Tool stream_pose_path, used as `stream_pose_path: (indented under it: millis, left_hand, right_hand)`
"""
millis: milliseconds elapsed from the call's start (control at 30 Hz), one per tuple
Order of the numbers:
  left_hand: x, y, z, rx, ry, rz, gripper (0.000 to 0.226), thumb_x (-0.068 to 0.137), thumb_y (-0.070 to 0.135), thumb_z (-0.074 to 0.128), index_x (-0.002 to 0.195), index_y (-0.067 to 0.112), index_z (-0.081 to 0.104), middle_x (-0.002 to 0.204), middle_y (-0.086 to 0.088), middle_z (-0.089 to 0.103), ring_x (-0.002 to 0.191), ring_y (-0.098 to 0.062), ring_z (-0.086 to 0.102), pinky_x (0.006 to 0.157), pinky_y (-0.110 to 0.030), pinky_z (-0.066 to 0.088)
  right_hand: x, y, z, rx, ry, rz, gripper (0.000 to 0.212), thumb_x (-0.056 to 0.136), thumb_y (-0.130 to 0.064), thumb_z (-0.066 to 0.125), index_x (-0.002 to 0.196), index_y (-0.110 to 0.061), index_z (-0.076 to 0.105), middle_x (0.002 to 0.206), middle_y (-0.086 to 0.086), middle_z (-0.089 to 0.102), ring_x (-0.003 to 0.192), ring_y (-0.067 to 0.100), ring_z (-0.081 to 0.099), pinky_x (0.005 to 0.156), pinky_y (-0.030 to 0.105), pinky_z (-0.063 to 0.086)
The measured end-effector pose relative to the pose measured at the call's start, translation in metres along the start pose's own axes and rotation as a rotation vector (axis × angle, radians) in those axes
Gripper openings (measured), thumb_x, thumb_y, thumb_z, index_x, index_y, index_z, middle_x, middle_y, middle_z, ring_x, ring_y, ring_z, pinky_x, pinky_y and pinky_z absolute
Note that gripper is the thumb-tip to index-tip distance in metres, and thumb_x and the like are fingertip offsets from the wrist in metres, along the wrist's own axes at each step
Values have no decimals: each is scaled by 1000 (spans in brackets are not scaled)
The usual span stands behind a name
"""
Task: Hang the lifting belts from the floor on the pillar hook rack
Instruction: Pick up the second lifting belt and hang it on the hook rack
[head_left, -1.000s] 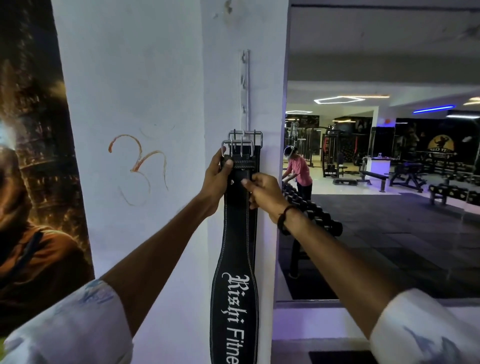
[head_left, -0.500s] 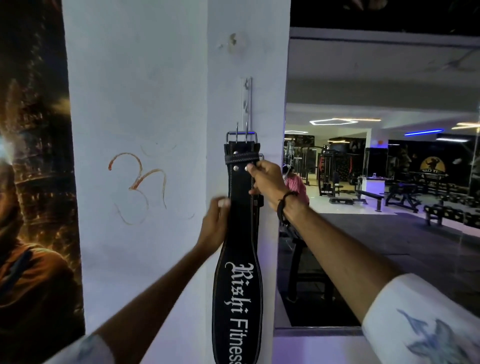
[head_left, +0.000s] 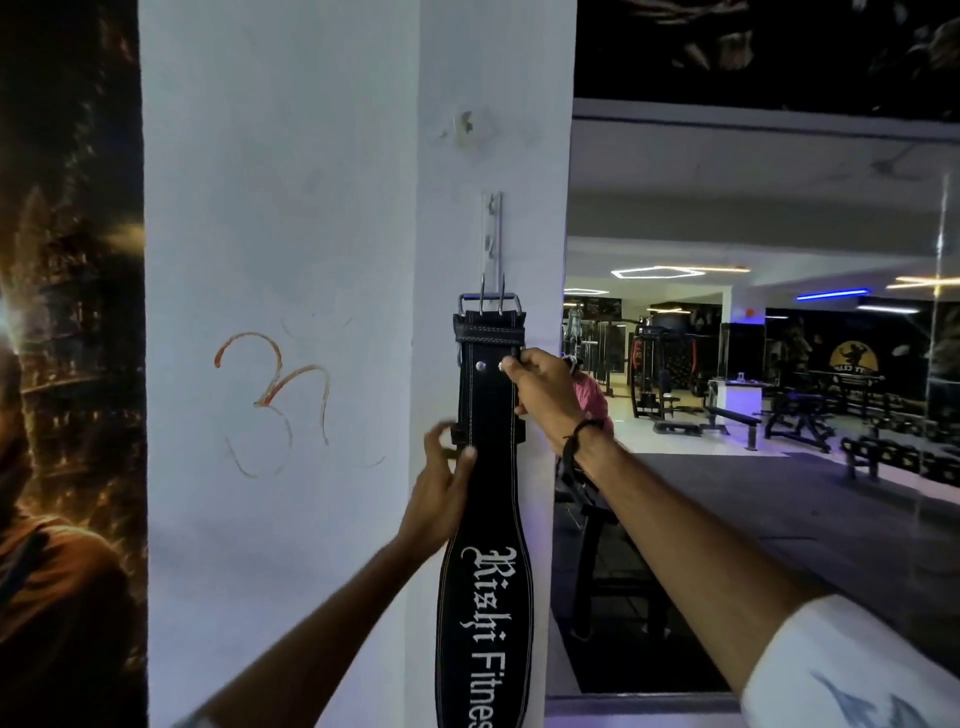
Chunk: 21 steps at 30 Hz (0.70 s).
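Observation:
A black lifting belt (head_left: 488, 519) with white lettering hangs straight down the white pillar (head_left: 291, 260). Its metal buckle (head_left: 488, 304) sits at the bottom of the narrow vertical hook rack (head_left: 491, 234). My right hand (head_left: 545, 395) pinches the belt's right edge just below the buckle. My left hand (head_left: 441, 483) grips the belt's left edge lower down, where the strap starts to widen. A second strap end shows behind the belt at my left fingers. The belt's lower end runs out of view at the bottom.
A dark wall poster (head_left: 67, 364) covers the left side. To the right of the pillar a large mirror (head_left: 753, 364) shows the gym floor, benches, machines and a person in a pink shirt (head_left: 589, 400).
My left hand has slid down from the buckle to the belt's lower left edge. My right hand stays by the belt's top. The view has tilted up.

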<state>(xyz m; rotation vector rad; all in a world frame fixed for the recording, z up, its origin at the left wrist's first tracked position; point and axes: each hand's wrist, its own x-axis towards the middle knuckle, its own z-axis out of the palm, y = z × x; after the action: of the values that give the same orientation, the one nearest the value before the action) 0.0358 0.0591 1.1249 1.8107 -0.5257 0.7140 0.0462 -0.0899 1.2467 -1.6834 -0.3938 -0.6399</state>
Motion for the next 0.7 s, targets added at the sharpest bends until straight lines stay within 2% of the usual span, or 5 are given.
stream_pose_path:
  millis: [167,333,467,533,700]
  left_hand:
    - [72,65,-22,15,122,178,63,103,30,48,154,32,12,109,-2,60,90,-10,67,83,-36,58]
    - [88,59,-30,127,-39,176,58,102,25,50,155,28,25,107,11,55,105,-25,63,89,-52,57]
    - [100,59,-26,-45,-112,122,55,99,7,54,149,22,37,115,4,58,97,-23,64,71,-39,61]
    - [104,58,-26,-138,-148,61,54,97,1,53,144,24,41,116,1,57,85,-16,65,58,-30,59]
    - [125,51,-21,-181,-121,16,54,90,-12,51,132,20,44,109,-2,57,77,-21,63,70,-45,59]
  right_hand:
    - [-1,15,9,62,9,36,12,89,-15,63,99,-11,67,100,11,75,94,22,70,90,41,56]
    - [5,22,2,23,5,6,13,82,-18,72,90,-23,64,94,3,74,91,21,71,88,45,58]
    - [12,28,3,57,2,57,12,80,-19,70,89,-25,64,95,2,75,92,20,71,89,49,58]
    - [17,29,3,94,44,96,27,78,-17,73,100,-25,58,98,2,72,94,21,70,89,51,57]
    - [31,21,3,27,75,-81,73,80,-4,69,136,-36,36,108,-4,59,91,14,64,83,38,58]
